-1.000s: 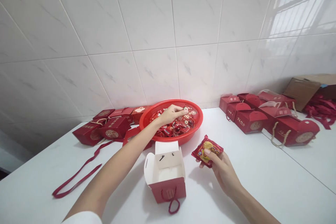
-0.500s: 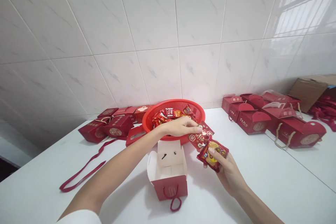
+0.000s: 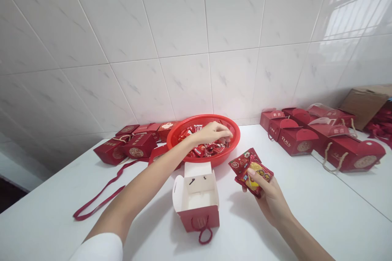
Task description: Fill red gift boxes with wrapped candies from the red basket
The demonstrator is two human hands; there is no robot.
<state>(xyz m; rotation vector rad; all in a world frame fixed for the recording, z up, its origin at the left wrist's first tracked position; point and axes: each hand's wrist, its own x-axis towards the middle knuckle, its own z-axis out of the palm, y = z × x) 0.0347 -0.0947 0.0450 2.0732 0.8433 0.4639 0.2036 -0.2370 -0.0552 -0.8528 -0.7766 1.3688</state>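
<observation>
- Just behind the open red gift box (image 3: pixel 200 217), the red plastic colander basket (image 3: pixel 227 154) stands heaped with red-wrapped snacks (image 3: pixel 199 150); so near, it seems, that both fall within one short reach.
- Over the basket's right half hangs the left hand (image 3: pixel 216 133), fingers bent downward; whether they pinch anything, I cannot tell.
- Right of the gift box, the right hand (image 3: pixel 267 191) grasps a cookie-pictured snack packet (image 3: pixel 255 176), thumb on top and fingers beneath. A flower-printed red sachet (image 3: pixel 239 163) lies behind it; the thumb's pressure probably keeps the pair stacked.
- The box's white flaps splay outward, mouth upward, presumably to leave its inside reachable. Its cord handle (image 3: pixel 206 235) droops outside the front wall.
- The basket's front rim sits close to the raised back flap, so room there looks tight.
- White tabletop (image 3: pixel 330 212) lies between the right hand and the handled gift boxes (image 3: pixel 298 140), giving sideways room.
- On the left, the forearm passes near the loose ribbon (image 3: pixel 88 213), whose loop could snag.
</observation>
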